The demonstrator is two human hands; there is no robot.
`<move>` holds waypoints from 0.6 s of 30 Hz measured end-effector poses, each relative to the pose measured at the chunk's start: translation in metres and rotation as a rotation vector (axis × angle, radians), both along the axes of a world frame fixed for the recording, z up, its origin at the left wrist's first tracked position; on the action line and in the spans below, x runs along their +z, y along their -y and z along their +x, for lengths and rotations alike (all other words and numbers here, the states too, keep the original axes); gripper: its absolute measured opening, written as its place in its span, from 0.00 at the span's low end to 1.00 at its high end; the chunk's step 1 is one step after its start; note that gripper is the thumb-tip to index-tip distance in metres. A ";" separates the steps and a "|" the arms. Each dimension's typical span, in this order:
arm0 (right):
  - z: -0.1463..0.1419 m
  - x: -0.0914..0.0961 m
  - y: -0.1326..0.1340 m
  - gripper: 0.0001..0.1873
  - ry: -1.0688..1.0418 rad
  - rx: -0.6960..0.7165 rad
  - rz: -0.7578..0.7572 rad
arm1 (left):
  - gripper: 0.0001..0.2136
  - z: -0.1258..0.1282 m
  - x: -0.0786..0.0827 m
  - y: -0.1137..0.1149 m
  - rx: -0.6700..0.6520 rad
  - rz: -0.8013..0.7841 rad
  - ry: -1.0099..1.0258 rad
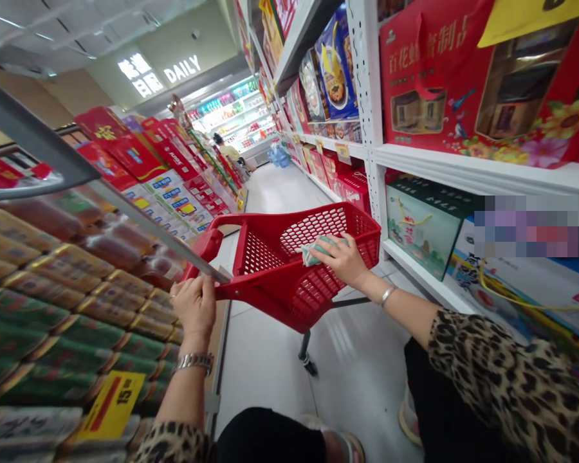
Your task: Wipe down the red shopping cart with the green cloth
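Two hands on show, one left hand (194, 312) and one right hand (338, 260)! One cloth (311, 254), one red cart (270, 292), and I make it one cart wheel (309, 365) in clear sight. One watch (193, 364), one bracelet (388, 295), two shoes (353, 448), two leopard-print sleeves (502, 379), and one lit DAILY sign (182, 69)!

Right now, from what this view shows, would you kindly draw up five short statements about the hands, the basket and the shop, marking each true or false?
1. The right hand holds a cloth at the rim of the red basket. True.
2. The left hand hangs free, well away from the basket. False: the left hand is closed at the basket's near end.
3. A silver bracelet circles the right arm. True.
4. The price tag at lower left is blue. False: that price tag is yellow.
5. The lit sign includes the word DAILY. True.
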State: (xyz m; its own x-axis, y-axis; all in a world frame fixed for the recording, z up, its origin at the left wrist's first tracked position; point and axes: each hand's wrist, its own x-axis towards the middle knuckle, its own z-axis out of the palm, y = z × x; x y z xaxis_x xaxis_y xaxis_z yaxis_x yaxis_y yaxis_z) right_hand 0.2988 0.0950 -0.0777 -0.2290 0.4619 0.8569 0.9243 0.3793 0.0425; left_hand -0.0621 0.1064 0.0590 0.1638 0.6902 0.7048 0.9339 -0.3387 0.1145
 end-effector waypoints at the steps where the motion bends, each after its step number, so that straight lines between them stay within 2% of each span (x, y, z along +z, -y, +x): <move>1: 0.003 -0.002 0.000 0.23 -0.026 -0.022 0.000 | 0.20 0.002 -0.002 -0.002 0.012 0.023 0.011; 4: 0.004 -0.004 0.000 0.21 -0.083 -0.057 0.031 | 0.19 0.008 -0.010 -0.008 0.066 0.111 0.039; 8: -0.013 0.007 0.003 0.21 -0.113 -0.020 0.103 | 0.19 0.011 -0.017 -0.011 0.097 0.173 0.070; 10: -0.031 0.016 0.007 0.20 -0.125 0.039 0.154 | 0.19 0.012 -0.018 -0.011 0.099 0.184 0.079; 13: -0.070 0.023 0.014 0.19 -0.095 0.199 0.242 | 0.19 0.011 -0.019 -0.010 0.107 0.195 0.088; 16: -0.111 0.020 0.018 0.16 -0.035 0.344 0.324 | 0.19 0.009 -0.020 -0.011 0.110 0.184 0.085; 18: -0.130 0.014 0.017 0.13 -0.013 0.375 0.364 | 0.18 0.008 -0.020 -0.012 0.115 0.176 0.079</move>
